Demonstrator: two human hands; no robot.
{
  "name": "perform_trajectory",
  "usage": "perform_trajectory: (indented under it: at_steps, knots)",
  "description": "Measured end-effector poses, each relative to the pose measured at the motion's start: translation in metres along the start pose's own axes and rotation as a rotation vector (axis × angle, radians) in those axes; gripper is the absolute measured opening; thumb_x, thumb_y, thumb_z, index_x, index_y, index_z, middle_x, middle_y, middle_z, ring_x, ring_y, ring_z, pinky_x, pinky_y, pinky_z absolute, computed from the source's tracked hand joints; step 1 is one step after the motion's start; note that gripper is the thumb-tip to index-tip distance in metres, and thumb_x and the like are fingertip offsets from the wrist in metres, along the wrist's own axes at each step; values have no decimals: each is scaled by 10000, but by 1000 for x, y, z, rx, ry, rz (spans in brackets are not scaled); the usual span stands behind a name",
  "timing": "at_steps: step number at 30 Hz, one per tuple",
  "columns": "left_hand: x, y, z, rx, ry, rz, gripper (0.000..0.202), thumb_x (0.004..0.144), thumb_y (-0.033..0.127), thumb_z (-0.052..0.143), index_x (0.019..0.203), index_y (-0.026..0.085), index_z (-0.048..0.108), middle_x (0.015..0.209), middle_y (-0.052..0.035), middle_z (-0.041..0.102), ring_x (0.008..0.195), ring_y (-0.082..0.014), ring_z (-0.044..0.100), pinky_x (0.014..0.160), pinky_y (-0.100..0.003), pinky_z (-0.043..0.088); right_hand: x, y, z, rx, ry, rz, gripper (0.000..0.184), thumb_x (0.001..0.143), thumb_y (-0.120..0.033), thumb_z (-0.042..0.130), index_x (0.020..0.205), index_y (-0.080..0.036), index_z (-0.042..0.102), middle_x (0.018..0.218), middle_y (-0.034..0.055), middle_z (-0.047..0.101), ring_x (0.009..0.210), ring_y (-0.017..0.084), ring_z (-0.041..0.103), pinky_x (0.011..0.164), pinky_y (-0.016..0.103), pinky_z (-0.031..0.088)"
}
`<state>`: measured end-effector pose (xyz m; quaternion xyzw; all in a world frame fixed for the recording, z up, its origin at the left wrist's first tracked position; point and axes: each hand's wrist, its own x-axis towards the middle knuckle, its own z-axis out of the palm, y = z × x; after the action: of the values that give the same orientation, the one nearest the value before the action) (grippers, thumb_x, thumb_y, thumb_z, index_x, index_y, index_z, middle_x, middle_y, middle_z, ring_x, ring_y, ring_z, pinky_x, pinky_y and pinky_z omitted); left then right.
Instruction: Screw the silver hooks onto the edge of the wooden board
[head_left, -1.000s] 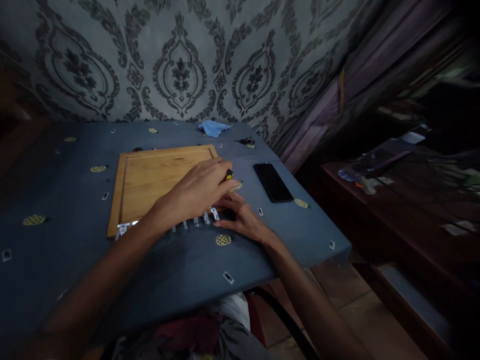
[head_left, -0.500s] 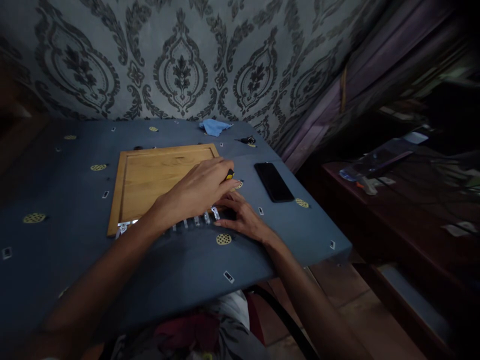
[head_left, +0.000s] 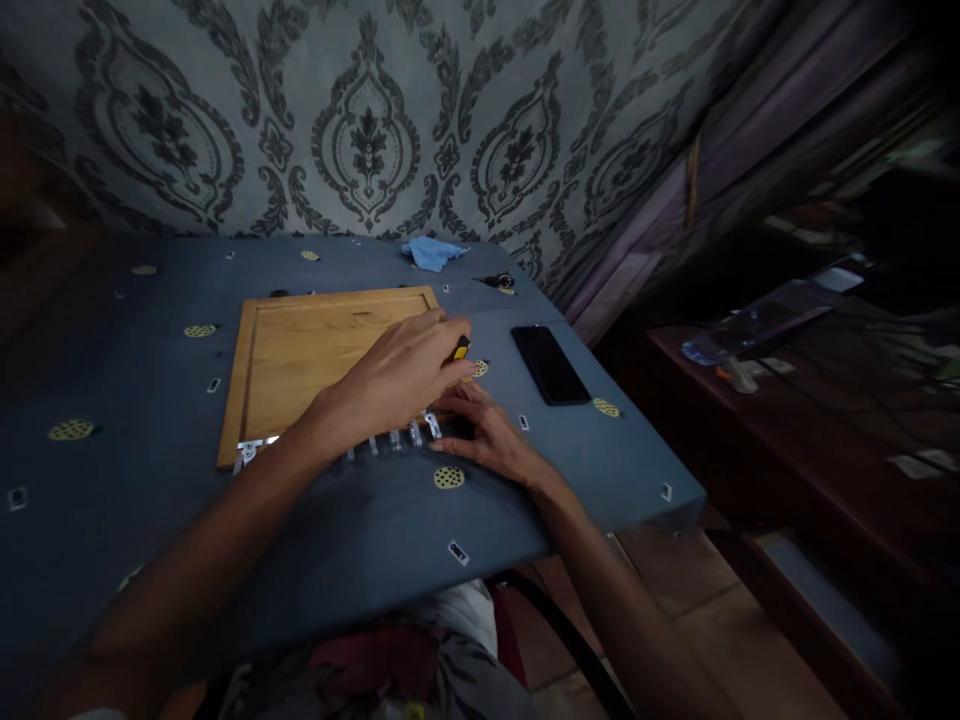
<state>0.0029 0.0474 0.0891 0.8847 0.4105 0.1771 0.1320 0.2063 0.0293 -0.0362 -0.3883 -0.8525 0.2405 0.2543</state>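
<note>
My left hand [head_left: 397,378] reaches across the near right corner of a wooden board [head_left: 300,360] and is closed on a small tool with a yellow and black handle [head_left: 459,349]. My right hand [head_left: 487,432] lies just below it on the blue tablecloth [head_left: 112,480], fingers curled and pressed down beside a row of small metal pieces [head_left: 390,441] along the board's near edge. What the right fingers hold, if anything, is hidden by the left hand.
A black phone [head_left: 550,364] lies right of the hands. A blue cloth [head_left: 431,252] and a small dark object [head_left: 496,282] sit at the table's far edge by the patterned wall. A dark wooden cabinet [head_left: 787,420] with clutter stands to the right.
Both hands have stayed in place at the board's near right corner; the view has only shifted slightly.
</note>
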Motion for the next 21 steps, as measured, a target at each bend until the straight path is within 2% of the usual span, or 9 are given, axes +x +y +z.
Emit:
perform_trajectory:
  at_steps: [4,8,11,13,16,21]
  knots:
    - [-2,-2,3,3,36,19,74,987,171,531,966,171,602,945,-53,647,858,-201,610,793,-322,449,0,0,1,-6,6,-15,466,893,-542,754,1214,-207,707,1233,121,664,1203,300,606,1049,485,497]
    - [-3,-4,2,-15,70,47,131,953,103,527,1041,174,594,973,-46,674,891,-205,634,790,-314,451,-1,0,1,0,27,-28,509,897,-585,725,1229,-200,709,1185,122,671,1167,311,617,1016,491,513]
    - [-4,-3,0,-9,52,36,121,966,118,547,1065,170,592,980,-47,689,891,-209,648,770,-312,449,-1,1,2,0,38,-32,528,895,-612,711,1221,-196,710,1187,124,670,1157,307,621,1007,488,517]
    - [-4,-2,0,15,31,21,80,1003,176,552,1069,163,595,986,-57,694,892,-218,657,761,-318,450,-1,1,3,-14,38,-26,499,889,-586,735,1211,-205,714,1201,121,674,1169,305,620,1020,488,513]
    - [-3,0,2,71,41,6,138,1043,280,548,1083,160,604,1037,-80,693,931,-236,666,769,-331,460,-1,0,3,-39,33,-12,450,879,-531,776,1201,-222,720,1230,116,677,1195,309,617,1040,487,509]
    - [-1,0,4,103,55,14,82,1015,230,577,1018,160,618,996,-74,694,914,-235,666,777,-333,469,-1,1,4,-22,40,-11,471,874,-545,775,1201,-211,717,1205,119,683,1172,303,627,1007,463,525]
